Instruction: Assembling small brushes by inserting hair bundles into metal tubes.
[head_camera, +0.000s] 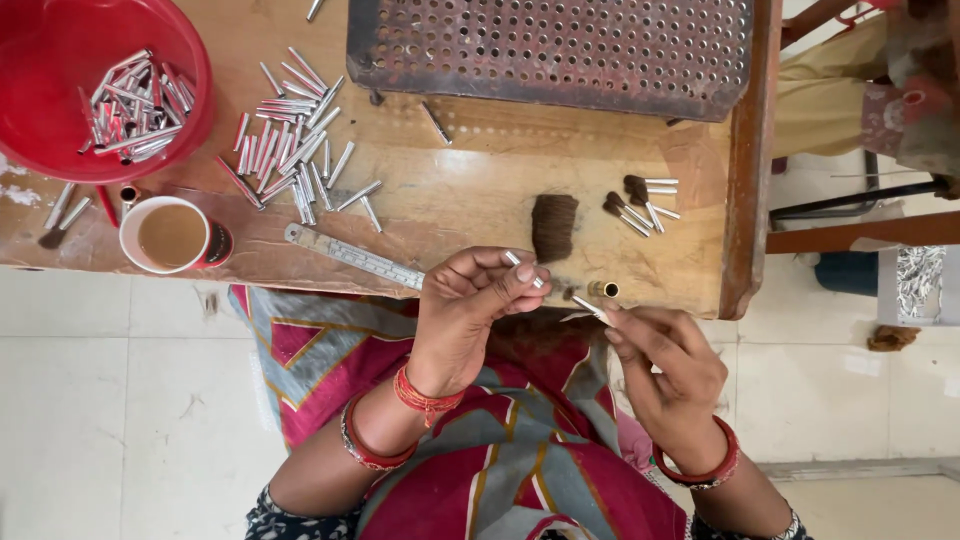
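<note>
I count four finished brush heads (640, 205) lying at the table's (450, 200) two o'clock, bristles toward ten o'clock. Most of the work is left, I judge: a loose pile of metal tubes (295, 150) at eleven o'clock and more in the red bowl (195, 110). My left hand (470, 310) pinches one silver tube (525, 268) between thumb and fingertips, just off the table's near edge, its long axis running from ten to four o'clock. My right hand (665, 370) closes narrowly on a thin metal piece (592, 308) pointing toward ten o'clock. A dark hair tuft (553, 225) waits at twelve o'clock from the hands.
</note>
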